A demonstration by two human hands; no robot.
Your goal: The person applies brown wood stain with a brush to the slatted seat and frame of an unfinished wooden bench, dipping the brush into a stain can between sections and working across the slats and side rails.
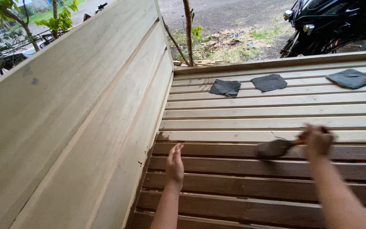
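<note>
My right hand [317, 142] grips a brush [274, 149] with a dark, blurred head, which lies on a stained plank at the border between brown and bare wood. My left hand [175, 163] is held flat with fingers together, hovering over the brown planks near the side wall, holding nothing. The slatted wooden floor [250, 114] is pale and bare in its far half; its near planks [242, 186] are stained dark brown.
A tall pale wooden side wall [77, 127] rises on the left. Three dark grey cloth pieces [269, 82] lie on the far bare planks. Beyond the far edge are a thin tree trunk [188, 32], ground with litter and a black motorcycle [335, 23].
</note>
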